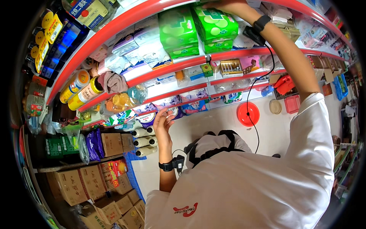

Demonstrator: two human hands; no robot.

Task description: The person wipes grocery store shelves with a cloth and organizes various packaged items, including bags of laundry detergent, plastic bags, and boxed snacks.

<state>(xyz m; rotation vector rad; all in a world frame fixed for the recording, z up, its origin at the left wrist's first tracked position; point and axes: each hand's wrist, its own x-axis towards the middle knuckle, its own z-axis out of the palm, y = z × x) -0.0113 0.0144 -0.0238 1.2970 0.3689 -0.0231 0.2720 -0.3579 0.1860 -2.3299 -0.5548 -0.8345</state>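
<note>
My right hand [228,6] reaches up to the upper shelf and lies over the far top edge of a green tissue pack [217,28], its fingers bent round that edge and partly hidden by the picture's rim. Pressed close on its left stands a second green tissue pack [177,30] of the same pattern. My left hand [163,124] hangs in front of the lower shelves, palm turned up, fingers loosely curved and apart, with nothing in it. Black bands with small boxes sit on both wrists, and a black cable hangs from the right one.
White and blue tissue packs [146,47] fill the shelf to the left, beside yellow canisters [82,89] and a mauve cloth [113,82]. A red basin [248,114] stands on the floor. Cardboard boxes [72,187] and several capped bottles [145,142] are at lower left.
</note>
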